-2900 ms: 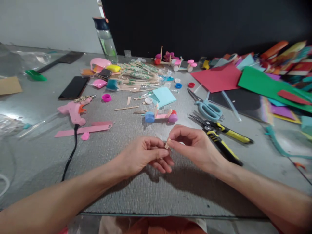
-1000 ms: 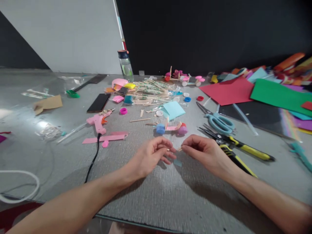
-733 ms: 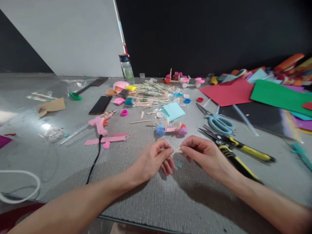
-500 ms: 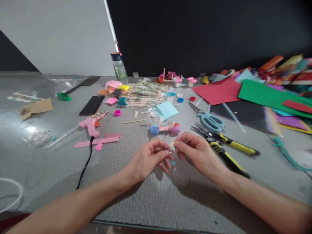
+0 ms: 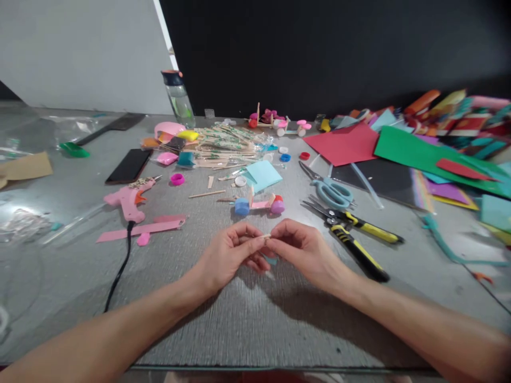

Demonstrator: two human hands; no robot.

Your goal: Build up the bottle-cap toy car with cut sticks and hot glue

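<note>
Left hand (image 5: 229,254) and right hand (image 5: 299,250) are pinching one small wooden stick (image 5: 266,236) together, just in front of the bottle-cap toy car (image 5: 259,204)

You're at a hobby craft table, not a factory bench. The grey worktop (image 5: 239,319) is strewn with handicraft supplies: a pink glue gun (image 5: 128,198) near the left edge, blue scissors (image 5: 330,190) and yellow-handled cutters (image 5: 355,236) right of the middle, and sheets of coloured paper (image 5: 415,151) piled toward the right far corner. Wooden craft sticks (image 5: 223,146) and bottle caps (image 5: 285,157) lie near the far edge, where small bottle-cap cars (image 5: 279,123) stand before a dark wall (image 5: 319,48).
</note>
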